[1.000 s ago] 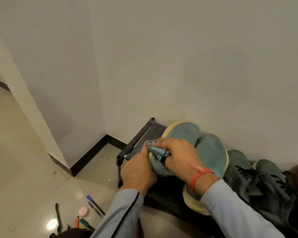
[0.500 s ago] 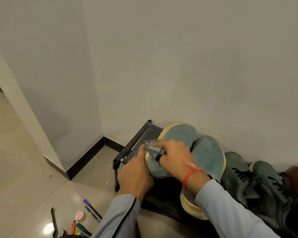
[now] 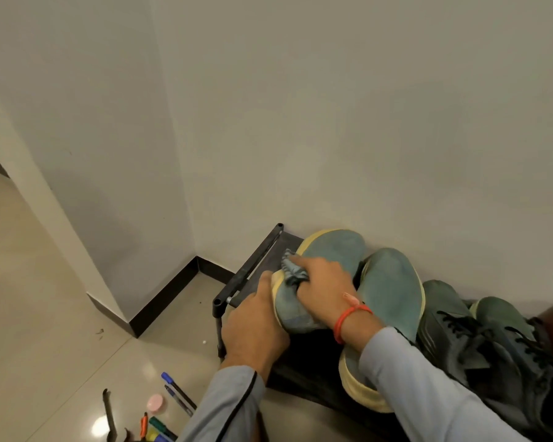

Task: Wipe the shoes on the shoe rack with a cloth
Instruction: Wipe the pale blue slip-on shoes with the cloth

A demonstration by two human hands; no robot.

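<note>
R hand (image 3: pixel 324 287) pinches the bunched cloth (image 3: pixel 292 272) w/ curled fingers, pressing it onto the upturned sole of the teal shoe (image 3: pixel 332 247) at the L end of the shoe rack (image 3: pixel 256 266); L hand (image 3: pixel 256 323) curls round that shoe's near edge to steady it. Risk, as I judge it: a hard swipe toward the rack's end rail could push the shoe off the L end, since the shoe sits near it. Second teal shoe (image 3: pixel 393 288) touches on the R, dark sneakers (image 3: pixel 460 339) beyond, wall close behind, so little room that way. Free floor only to the L/front, w/ pens (image 3: pixel 179 393) lying below
</note>
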